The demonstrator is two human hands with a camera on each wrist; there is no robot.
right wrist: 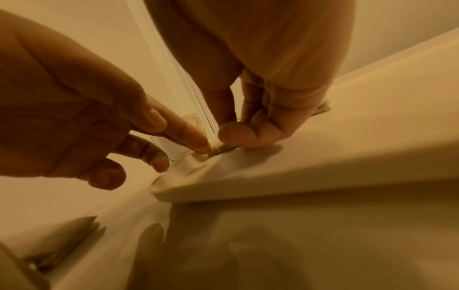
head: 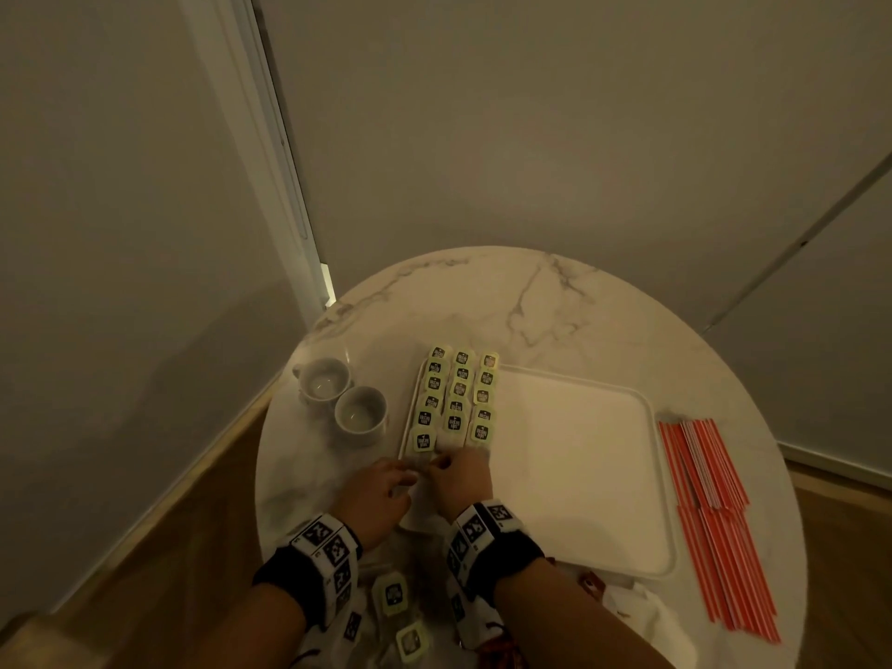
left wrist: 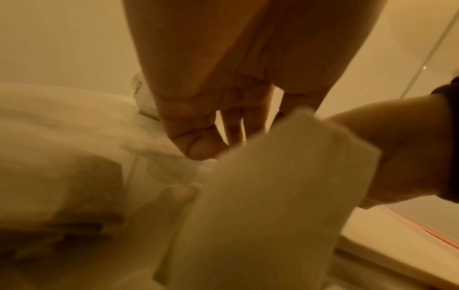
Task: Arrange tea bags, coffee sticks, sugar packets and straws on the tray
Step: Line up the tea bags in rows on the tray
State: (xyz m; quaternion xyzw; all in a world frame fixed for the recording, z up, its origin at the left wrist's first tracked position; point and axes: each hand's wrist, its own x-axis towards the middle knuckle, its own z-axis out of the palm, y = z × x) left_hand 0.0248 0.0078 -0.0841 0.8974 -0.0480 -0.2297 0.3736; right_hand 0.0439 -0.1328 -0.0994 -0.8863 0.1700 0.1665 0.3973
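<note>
Hands (head: 425, 480) at tray (head: 661, 480) near-left edge

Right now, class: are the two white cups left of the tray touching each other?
Cannot tell. In the head view the near cup overlaps the far cup, so no gap shows, but the angle hides whether they meet; the wrist views don't help.

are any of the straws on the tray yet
No, the straws all lie on the table, to the right of the tray.
</note>
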